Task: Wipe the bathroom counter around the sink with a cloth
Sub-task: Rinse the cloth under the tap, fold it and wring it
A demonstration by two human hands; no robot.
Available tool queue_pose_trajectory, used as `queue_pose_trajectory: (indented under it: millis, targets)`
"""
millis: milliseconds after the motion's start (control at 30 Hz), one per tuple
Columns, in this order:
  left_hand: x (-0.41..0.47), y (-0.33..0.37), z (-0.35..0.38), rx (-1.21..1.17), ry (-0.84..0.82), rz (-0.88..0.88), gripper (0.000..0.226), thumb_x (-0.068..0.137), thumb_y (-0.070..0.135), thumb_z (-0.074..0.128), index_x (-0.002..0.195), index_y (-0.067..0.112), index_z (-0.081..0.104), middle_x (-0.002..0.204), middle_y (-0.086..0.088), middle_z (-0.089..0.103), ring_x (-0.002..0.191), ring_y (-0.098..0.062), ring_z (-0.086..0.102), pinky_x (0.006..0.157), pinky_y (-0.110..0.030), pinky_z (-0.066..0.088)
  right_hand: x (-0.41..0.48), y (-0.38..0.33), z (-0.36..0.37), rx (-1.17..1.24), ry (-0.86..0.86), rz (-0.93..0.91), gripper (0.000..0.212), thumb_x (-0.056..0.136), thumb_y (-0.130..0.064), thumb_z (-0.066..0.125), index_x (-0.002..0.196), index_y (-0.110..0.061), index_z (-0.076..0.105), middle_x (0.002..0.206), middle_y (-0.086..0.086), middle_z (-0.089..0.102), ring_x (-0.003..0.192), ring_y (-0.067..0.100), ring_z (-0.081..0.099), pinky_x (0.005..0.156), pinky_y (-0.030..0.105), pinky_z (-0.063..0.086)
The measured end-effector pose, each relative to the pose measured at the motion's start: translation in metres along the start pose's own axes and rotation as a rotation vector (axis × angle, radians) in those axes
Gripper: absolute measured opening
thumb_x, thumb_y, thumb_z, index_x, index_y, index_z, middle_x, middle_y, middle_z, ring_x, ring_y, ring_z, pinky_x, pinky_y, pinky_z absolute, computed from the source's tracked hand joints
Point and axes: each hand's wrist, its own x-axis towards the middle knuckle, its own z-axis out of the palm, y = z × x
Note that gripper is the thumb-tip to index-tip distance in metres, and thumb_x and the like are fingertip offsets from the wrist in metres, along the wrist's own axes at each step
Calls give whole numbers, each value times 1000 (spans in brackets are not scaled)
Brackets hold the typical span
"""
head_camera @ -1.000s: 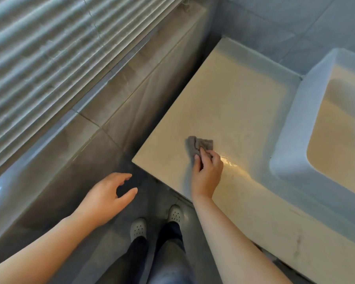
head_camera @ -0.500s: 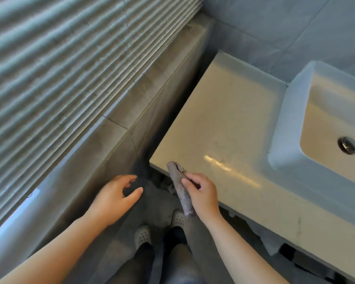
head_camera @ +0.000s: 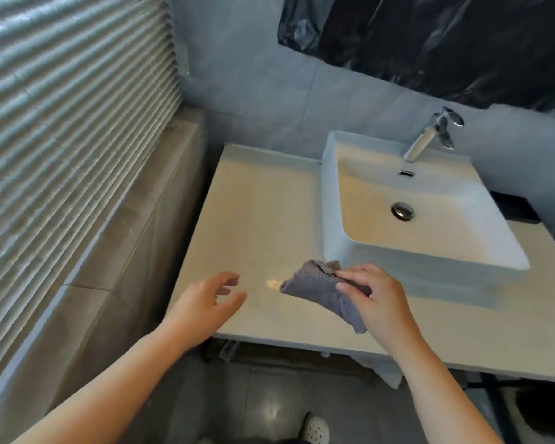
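Observation:
A grey folded cloth [head_camera: 314,288] is held in my right hand [head_camera: 377,299], fingers and thumb pinching it, lifted just above the cream counter [head_camera: 260,216] in front of the sink's near left corner. The white rectangular sink [head_camera: 330,200] stands on the counter to the right, with a chrome tap [head_camera: 430,134] behind it and a drain plug [head_camera: 402,211] in its basin. My left hand [head_camera: 205,304] hovers over the counter's front left part, fingers spread and loosely curved, holding nothing, a short gap left of the cloth.
A slatted blind [head_camera: 61,139] covers the window at left above a tiled ledge [head_camera: 135,238]. Grey tiled wall and a dark covered mirror [head_camera: 430,36] lie behind the sink. My shoe [head_camera: 314,429] shows on the floor below the counter edge.
My view has swung up and right, bringing the whole sink into sight. My right hand lifted the cloth from the counter's front edge and carried it right toward the sink; my left hand rose over the counter.

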Motion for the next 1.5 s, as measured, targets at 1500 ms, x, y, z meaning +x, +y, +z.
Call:
queue_pose_trajectory:
  millis: [1500]
  targets:
    - [349,314,207,-400,118,-145,55,82,49,59,95,-4,63,97,-26,64,93,-40,62,84,-53,51,360,166,-271,79,115,194,28,93,-26,52,82,-6,68,82,15,69,81,31,65,79,47,54]
